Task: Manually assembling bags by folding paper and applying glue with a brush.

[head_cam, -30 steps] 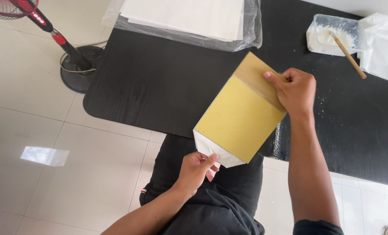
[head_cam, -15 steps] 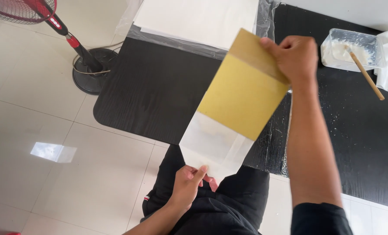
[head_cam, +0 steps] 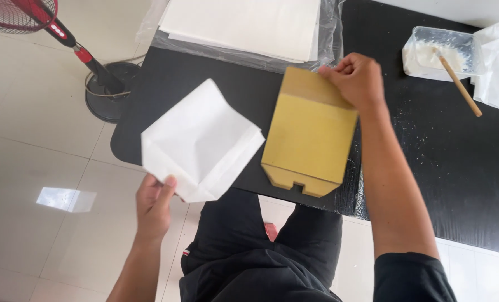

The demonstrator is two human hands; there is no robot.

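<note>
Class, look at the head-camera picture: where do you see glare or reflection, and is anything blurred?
Head view: a bright reflected patch on the floor tiles; sheen on the plastic wrap around the paper stack; even daylight, soft shadows; the left hand with the white bag and the right hand on the yellow board look sharp.

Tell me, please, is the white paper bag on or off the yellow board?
Off: the white paper bag, in the left hand, lies beside the yellow board.

White paper bag (head_cam: pixel 202 140); mustard-yellow cardboard form (head_cam: pixel 310 137); black table (head_cam: pixel 434 151).
</note>
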